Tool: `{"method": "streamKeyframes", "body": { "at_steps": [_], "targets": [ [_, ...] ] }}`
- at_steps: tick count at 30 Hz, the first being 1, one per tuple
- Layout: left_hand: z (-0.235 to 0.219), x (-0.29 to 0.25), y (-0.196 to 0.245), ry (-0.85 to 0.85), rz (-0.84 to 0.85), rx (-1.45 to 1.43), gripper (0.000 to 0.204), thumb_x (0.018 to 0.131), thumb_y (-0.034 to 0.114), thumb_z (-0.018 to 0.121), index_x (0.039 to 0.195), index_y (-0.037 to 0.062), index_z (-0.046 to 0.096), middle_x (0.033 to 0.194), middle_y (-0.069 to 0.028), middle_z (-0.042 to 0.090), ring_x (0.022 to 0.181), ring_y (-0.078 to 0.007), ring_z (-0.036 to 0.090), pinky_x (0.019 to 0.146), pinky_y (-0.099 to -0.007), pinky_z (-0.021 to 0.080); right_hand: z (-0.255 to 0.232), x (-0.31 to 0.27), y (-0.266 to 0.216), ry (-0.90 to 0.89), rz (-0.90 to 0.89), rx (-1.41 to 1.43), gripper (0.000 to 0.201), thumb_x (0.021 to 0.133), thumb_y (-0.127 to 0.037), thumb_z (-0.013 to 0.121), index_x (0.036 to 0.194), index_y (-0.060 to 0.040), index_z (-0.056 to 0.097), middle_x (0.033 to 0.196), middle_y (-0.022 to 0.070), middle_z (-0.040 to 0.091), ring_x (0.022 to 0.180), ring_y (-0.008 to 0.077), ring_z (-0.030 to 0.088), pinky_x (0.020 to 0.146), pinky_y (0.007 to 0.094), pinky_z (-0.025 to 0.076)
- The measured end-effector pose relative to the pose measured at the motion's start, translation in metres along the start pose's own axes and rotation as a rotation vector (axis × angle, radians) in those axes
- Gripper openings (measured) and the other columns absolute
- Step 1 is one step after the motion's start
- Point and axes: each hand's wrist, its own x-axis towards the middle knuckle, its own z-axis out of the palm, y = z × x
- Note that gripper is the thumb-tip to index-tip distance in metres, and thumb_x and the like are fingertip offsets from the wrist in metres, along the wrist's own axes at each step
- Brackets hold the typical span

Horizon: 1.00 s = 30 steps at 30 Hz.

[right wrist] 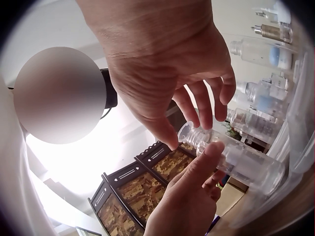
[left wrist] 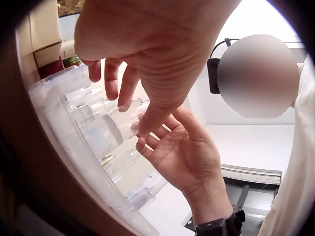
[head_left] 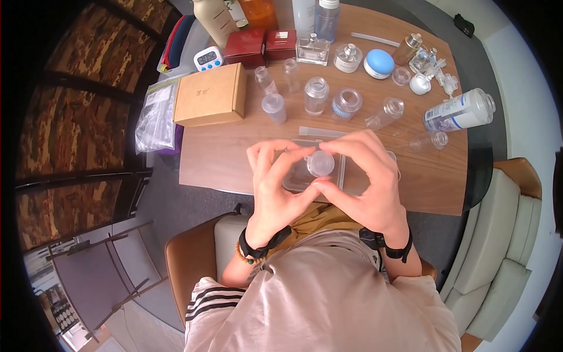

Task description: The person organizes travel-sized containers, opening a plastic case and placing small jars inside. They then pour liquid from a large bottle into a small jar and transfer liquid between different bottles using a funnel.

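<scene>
Between the left hand [head_left: 274, 185] and the right hand [head_left: 374, 176], near the front edge of a brown wooden table [head_left: 223, 161]: a clear round bottle [head_left: 321, 165], above a clear rectangular plastic tray [head_left: 297, 178]. Farther back, a loose row of clear cylindrical bottles [head_left: 316, 98]. Left of these, a brown rectangular cardboard box [head_left: 205, 97], with a white digital timer [head_left: 208, 58] behind. Right of the timer, dark-red rectangular boxes [head_left: 246, 47].
</scene>
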Motion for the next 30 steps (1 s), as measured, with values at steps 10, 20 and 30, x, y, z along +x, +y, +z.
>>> {"method": "streamKeyframes", "body": {
  "at_steps": [10,20,30],
  "targets": [
    [0.003,0.001,-0.003,0.028,-0.004,-0.075,0.049,0.069,0.014,0.094,0.114,0.0112,0.076,0.118,-0.0070,0.067,0.116,-0.0334,0.051,0.101,-0.0462,0.044,-0.002,0.002,0.002,0.001,0.040,0.051,0.038,0.077,-0.001,0.085,0.113,-0.0014,0.074,0.105,0.0117,0.073,0.096,0.0273,0.067,0.085,0.0379,0.054],
    [-0.001,0.010,0.011,0.073,0.029,-0.065,0.048,0.065,0.010,0.090,0.110,0.0097,0.076,0.111,-0.0054,0.077,0.108,-0.0331,0.061,0.099,-0.0454,0.049,-0.015,-0.006,-0.001,0.047,0.122,0.107,0.043,0.076,0.001,0.083,0.117,-0.0003,0.073,0.106,0.0098,0.073,0.098,0.0221,0.067,0.088,0.0352,0.051],
    [0.001,0.002,0.017,0.042,0.043,-0.114,0.048,0.066,0.015,0.095,0.110,0.0115,0.075,0.110,-0.0030,0.074,0.112,-0.0329,0.057,0.098,-0.0452,0.043,-0.025,-0.014,-0.012,0.076,0.059,0.167,0.041,0.072,0.001,0.086,0.111,-0.0005,0.073,0.105,0.0128,0.072,0.097,0.0262,0.066,0.085,0.0372,0.052]
  ]
}}
